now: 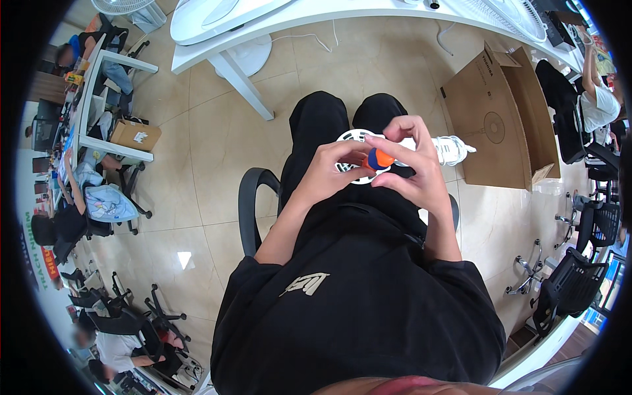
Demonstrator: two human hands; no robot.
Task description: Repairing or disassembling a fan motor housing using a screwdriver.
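A screwdriver with an orange and blue handle [380, 158] stands over my lap, its handle end pointing up toward me. My left hand [332, 170] reaches in from the left and is closed on the lower part of the handle. Around the upper end my right hand [421, 164] arches with thumb and forefinger apart; the forefinger is close to the handle, and contact cannot be made out. Beneath both hands lies a round, slotted white plastic part [355, 135] resting on my thighs. The screwdriver's tip is hidden by my fingers. A bundled white cord [451, 151] sticks out beyond my right hand.
An open cardboard box [490, 122] stands on the floor to the right. Ahead is a white desk [263, 29] with its leg near my knees. My chair's armrest [249, 210] curves at my left. People sit at desks on both sides, among office chairs [573, 283].
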